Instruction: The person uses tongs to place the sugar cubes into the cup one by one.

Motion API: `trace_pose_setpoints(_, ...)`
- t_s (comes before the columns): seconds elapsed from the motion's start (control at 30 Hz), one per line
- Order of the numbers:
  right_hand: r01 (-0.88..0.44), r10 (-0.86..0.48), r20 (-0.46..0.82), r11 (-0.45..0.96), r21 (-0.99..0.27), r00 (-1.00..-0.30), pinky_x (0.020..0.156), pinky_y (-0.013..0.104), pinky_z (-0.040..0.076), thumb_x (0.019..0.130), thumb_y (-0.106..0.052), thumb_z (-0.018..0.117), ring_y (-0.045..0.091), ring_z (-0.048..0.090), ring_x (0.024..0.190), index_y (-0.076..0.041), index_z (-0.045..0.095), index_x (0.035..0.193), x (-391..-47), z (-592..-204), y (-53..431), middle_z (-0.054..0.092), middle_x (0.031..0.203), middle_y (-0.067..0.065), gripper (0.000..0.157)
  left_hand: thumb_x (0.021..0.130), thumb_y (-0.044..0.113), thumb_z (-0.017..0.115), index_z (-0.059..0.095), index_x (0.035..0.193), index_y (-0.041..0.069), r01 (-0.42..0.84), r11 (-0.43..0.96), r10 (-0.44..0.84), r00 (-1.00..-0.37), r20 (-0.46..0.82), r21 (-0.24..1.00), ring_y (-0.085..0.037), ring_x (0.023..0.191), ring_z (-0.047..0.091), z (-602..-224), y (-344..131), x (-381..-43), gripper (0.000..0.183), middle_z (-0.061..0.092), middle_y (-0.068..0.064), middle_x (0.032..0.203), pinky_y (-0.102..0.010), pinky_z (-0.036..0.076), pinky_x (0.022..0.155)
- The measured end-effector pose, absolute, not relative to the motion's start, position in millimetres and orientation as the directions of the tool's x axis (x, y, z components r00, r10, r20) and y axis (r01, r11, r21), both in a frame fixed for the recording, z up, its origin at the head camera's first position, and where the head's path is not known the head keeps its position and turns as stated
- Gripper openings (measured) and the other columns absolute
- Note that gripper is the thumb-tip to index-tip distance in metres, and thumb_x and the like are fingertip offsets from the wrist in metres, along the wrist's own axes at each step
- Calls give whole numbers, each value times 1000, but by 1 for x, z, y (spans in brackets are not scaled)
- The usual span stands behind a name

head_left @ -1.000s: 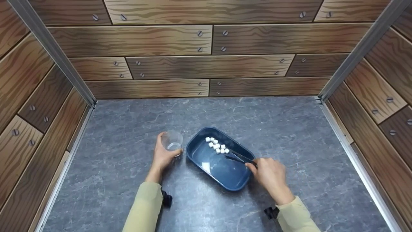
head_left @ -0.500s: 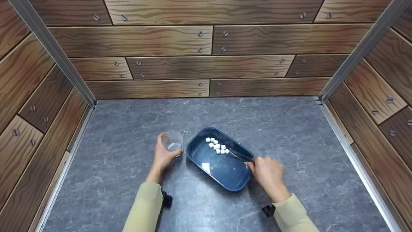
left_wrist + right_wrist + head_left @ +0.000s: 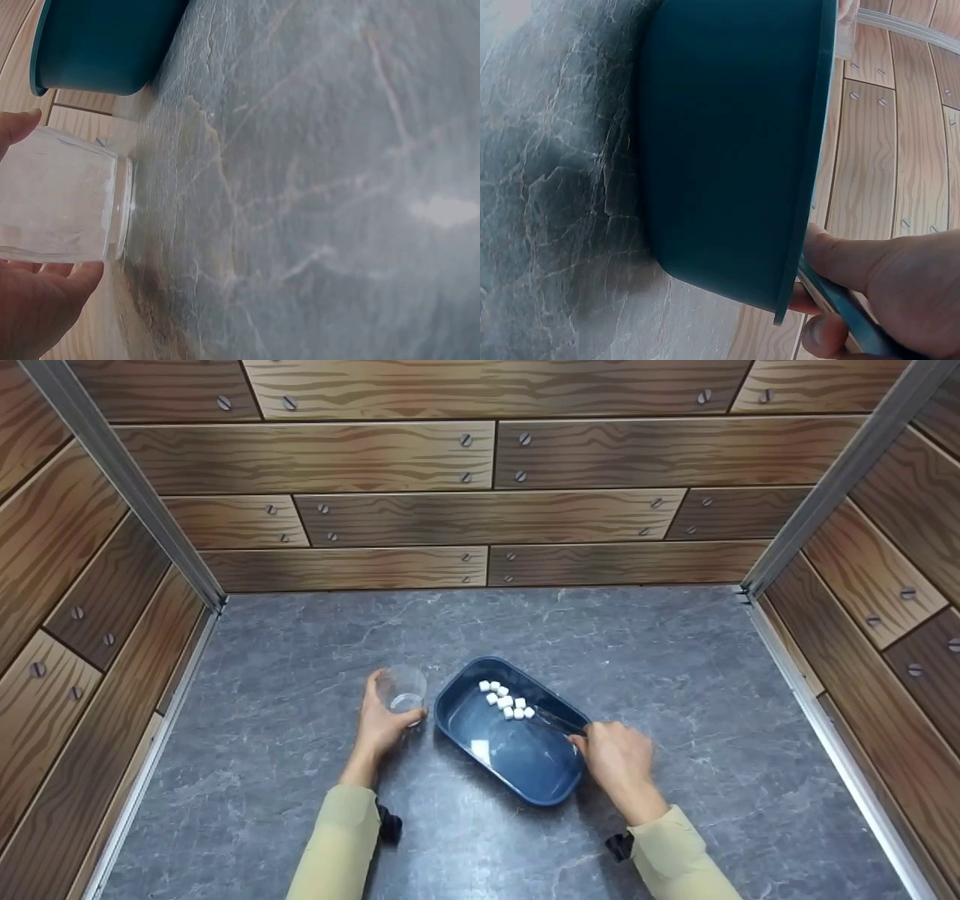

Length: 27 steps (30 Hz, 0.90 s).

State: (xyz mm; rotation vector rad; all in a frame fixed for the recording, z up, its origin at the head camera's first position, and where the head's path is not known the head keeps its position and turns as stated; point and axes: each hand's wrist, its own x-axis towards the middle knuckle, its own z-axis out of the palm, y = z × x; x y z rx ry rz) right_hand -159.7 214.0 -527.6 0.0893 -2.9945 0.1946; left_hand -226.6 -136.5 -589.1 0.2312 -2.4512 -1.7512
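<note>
A clear plastic cup (image 3: 406, 684) stands on the table, and my left hand (image 3: 381, 721) holds it with thumb and fingers on opposite sides. In the left wrist view the cup (image 3: 60, 196) looks to have nothing inside. To its right sits a dark blue basin (image 3: 517, 769) with several small white cubes (image 3: 505, 702) grouped toward its far side. My right hand (image 3: 621, 754), over the basin's right rim, grips dark tongs (image 3: 559, 721). Their tips reach down close to the rightmost cubes; whether they touch one is unclear. The right wrist view shows the tongs' handle (image 3: 847, 311) between thumb and fingers.
A grey marbled tabletop (image 3: 300, 645) surrounds the cup and basin. Wood-patterned panels (image 3: 390, 517) wall it at the back and both sides, with metal strips (image 3: 832, 780) along the side edges.
My right hand has shifted slightly left and forward with the tongs, whose arms have drawn closer together. My left hand, the cup, the basin and the cubes have stayed in place.
</note>
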Motion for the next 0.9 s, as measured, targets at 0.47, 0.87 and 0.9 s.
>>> trace_pose_setpoints(0.47, -46, -35, 111, 994, -103, -993, 44, 51, 46, 85, -39, 74, 37, 60, 54, -6, 69, 70, -163, -529, 207, 64, 65, 16, 36, 66, 17, 88, 31, 147, 10, -86, 336, -193, -981, -21, 938, -38, 132, 40, -588, -137, -225, 100, 41, -22, 146, -49, 37, 105)
trace_pose_setpoints(0.87, -51, -37, 128, 992, -113, -991, 43, 51, 45, 86, -36, 74, 38, 59, 54, -7, 69, 69, -165, -533, 207, 64, 64, 15, 34, 63, 15, 89, 34, 145, 9, -69, 336, -204, -979, 1, 939, -38, 131, 41, -588, -136, -225, 99, 42, -23, 145, -48, 35, 107)
trace_pose_setpoints(0.9, -50, -35, 128, 992, -115, -991, 43, 51, 45, 86, -36, 74, 37, 59, 53, -8, 69, 68, -165, -534, 207, 64, 63, 15, 33, 63, 15, 89, 34, 145, 9, -66, 334, -204, -979, 4, 940, -37, 131, 41, -589, -136, -225, 99, 42, -24, 144, -48, 35, 107)
